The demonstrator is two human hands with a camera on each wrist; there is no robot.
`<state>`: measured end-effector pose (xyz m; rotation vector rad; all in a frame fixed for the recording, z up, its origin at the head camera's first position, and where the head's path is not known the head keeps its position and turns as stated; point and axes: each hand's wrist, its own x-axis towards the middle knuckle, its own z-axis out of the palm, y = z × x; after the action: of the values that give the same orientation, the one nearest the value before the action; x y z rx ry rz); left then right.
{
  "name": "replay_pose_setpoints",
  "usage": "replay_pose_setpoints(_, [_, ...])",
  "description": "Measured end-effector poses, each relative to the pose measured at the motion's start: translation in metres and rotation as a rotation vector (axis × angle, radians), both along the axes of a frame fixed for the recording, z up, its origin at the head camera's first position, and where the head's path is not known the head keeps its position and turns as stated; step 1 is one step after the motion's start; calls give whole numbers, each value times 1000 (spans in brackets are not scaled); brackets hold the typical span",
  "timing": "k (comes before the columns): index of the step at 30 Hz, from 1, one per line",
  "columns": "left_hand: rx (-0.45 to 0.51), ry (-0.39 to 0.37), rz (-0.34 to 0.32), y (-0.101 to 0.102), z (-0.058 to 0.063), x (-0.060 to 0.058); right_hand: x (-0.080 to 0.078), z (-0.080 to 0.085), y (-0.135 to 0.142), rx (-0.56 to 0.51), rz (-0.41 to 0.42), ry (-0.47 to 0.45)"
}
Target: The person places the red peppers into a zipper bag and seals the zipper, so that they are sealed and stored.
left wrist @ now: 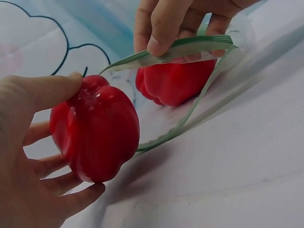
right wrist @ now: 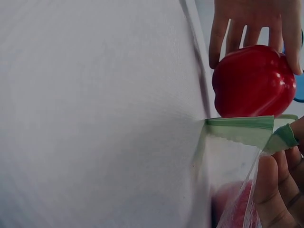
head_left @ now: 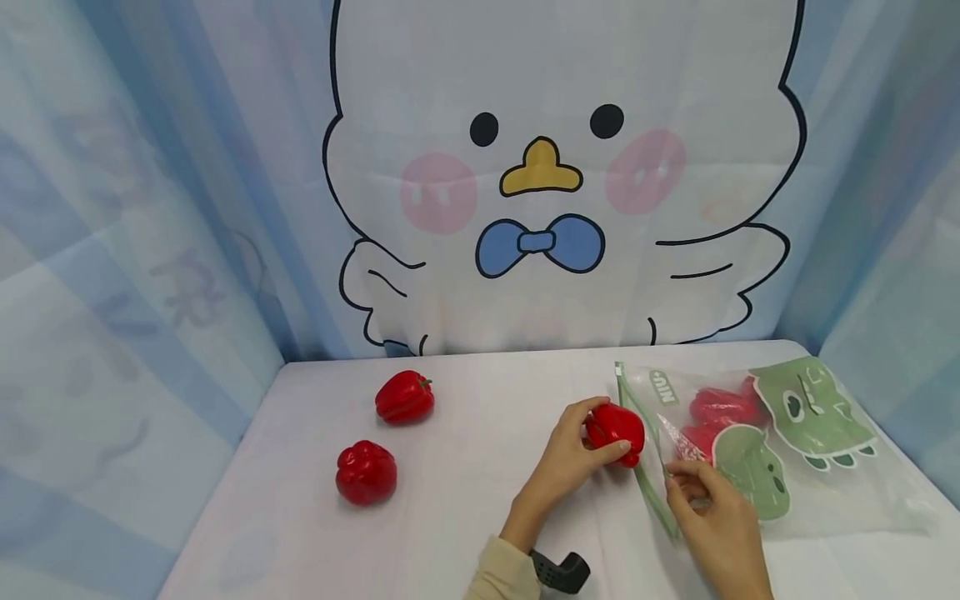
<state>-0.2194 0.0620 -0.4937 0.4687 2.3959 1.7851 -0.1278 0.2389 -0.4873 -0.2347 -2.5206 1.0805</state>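
My left hand (head_left: 567, 457) grips a red bell pepper (head_left: 617, 433) right at the mouth of a clear zip bag (head_left: 832, 500) with green dinosaur prints. Thumb and fingers curl round the pepper's sides in the left wrist view (left wrist: 97, 133). With my right hand (head_left: 716, 521) I pinch the bag's green zip edge (left wrist: 190, 47), lifting it so the mouth gapes. Inside the bag lie red peppers (head_left: 723, 408), partly covered by the prints. In the right wrist view the held pepper (right wrist: 254, 80) is just outside the green rim (right wrist: 242, 124).
Two more red bell peppers, one farther back (head_left: 405, 397) and one nearer (head_left: 366, 473), lie on the left of the white-covered table (head_left: 465, 517). A curtain (head_left: 540, 308) with a cartoon bird hangs behind the table. A black strap device (head_left: 561, 572) sits at my left wrist.
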Motion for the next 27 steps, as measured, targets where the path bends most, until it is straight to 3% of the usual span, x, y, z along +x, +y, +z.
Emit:
replay_pose_setpoints(13, [12,10,-5,13,-9,6,2,-4,2,2,2,9])
replay_pose_setpoints(27, [20,10,-27,20,-9,8,-1,-2,1,-6,19,40])
